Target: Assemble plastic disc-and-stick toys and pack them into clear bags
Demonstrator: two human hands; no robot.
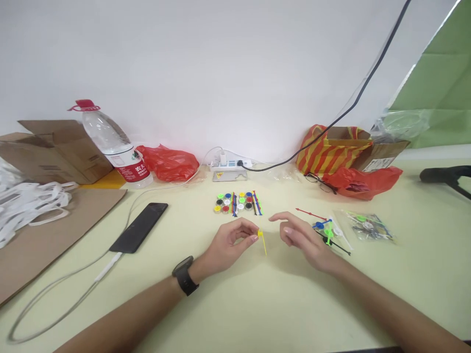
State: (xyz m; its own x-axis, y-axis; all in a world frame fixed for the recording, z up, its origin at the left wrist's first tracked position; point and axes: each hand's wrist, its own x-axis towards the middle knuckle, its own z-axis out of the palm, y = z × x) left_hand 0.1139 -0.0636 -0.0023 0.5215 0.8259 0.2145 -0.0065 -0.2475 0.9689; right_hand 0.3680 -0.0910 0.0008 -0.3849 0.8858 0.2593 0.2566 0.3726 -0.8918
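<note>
Between the thumb and fingers of my left hand [235, 240] is a yellow plastic arrow spinner [262, 237], its thin pointer hanging down over the table. My right hand [303, 238] hovers just to the right, apart from the spinner, index finger stretched out and nothing seen in its grasp. Beyond my hands lie round coloured caps [242, 200] in rows, with bundles of thin coloured arrow pointers [234, 203] beside them. Partly behind my right hand are loose arrow spinners in blue, green [329, 236], black and red. A clear bag of similar parts [369, 226] lies farther right.
On the left are a black phone [140, 228] on a charging cable, a large bottle [114, 147] and cardboard [55, 215] with white straps. A power strip [231, 165] sits by the wall. Red bags [362, 181] and a striped bag [327, 152] stand back right.
</note>
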